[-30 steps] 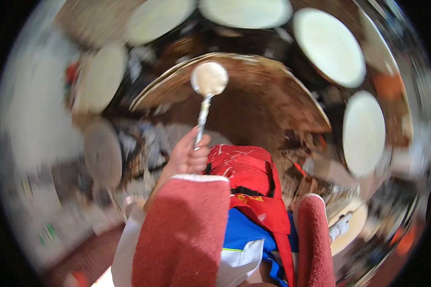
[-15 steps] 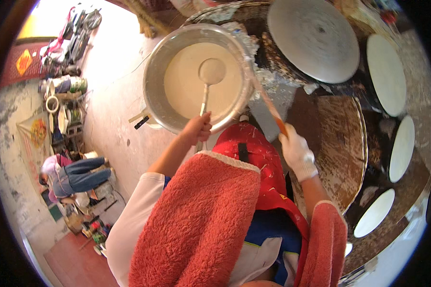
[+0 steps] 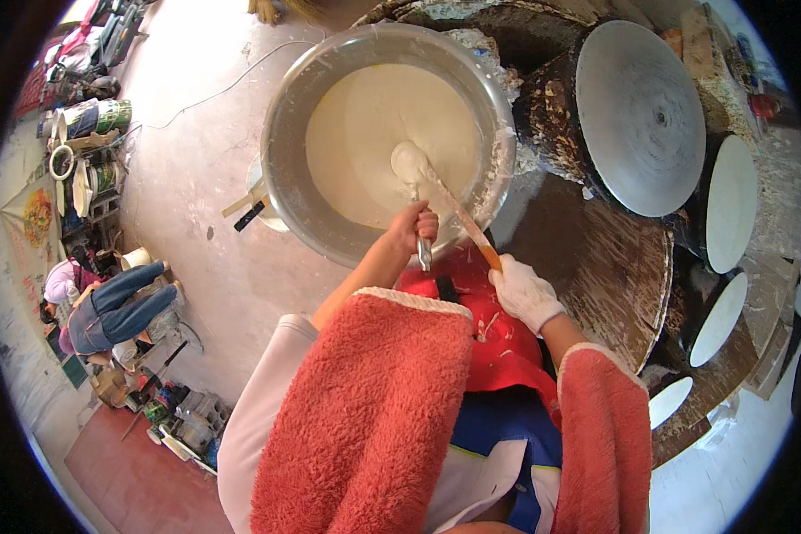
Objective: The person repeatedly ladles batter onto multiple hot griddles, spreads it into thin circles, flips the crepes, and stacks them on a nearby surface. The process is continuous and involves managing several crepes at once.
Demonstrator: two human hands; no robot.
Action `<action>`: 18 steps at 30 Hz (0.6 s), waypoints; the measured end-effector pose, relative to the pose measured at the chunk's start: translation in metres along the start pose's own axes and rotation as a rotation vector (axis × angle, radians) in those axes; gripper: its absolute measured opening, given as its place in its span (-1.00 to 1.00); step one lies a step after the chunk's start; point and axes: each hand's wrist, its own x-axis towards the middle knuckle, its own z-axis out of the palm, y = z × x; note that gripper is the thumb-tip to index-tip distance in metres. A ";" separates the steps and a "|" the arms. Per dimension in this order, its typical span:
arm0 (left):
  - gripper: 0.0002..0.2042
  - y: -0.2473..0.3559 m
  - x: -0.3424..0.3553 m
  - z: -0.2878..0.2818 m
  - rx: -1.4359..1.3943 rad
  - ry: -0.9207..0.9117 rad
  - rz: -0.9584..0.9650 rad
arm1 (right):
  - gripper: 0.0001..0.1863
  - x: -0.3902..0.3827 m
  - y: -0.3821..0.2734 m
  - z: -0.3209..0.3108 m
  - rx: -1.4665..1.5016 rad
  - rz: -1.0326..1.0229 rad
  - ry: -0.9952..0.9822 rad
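A large metal pot [image 3: 280, 133] of creamy off-white batter [image 3: 365, 116] stands in front of me. My bare left hand [image 3: 414, 225] is closed around the handle of a metal ladle [image 3: 408, 164], whose bowl is coated with batter. In a white knit glove, my right hand [image 3: 525, 294] grips a flat wooden stick [image 3: 461, 215] near its orange end. The stick slants over the pot's near rim, its far end against or right beside the ladle's bowl. My grip hides part of the ladle's handle.
To the right, a round grey griddle [image 3: 641, 125] stands by several pale round plates [image 3: 732, 205] along a curved, stained counter [image 3: 596, 258]. A white container [image 3: 271, 191] sits left of the pot. At far left, a person [image 3: 116, 311] bends near stacked cans [image 3: 89, 116]; a cord [image 3: 214, 102] crosses the floor.
The stick's far end has swung from the pot's right rim inward to the ladle. My left hand and ladle have shifted slightly right. The view has also shifted.
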 end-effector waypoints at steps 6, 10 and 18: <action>-0.64 -0.062 -0.083 0.058 -0.302 -0.388 -0.055 | -0.69 -0.052 0.006 -0.025 0.423 0.065 -0.205; -0.66 -0.094 -0.150 0.103 -0.222 -0.690 0.017 | -0.79 -0.093 -0.008 -0.060 0.732 -0.086 -0.298; -0.66 -0.153 -0.289 0.170 0.268 -1.181 0.225 | -0.72 -0.132 -0.032 -0.095 0.332 -0.887 0.405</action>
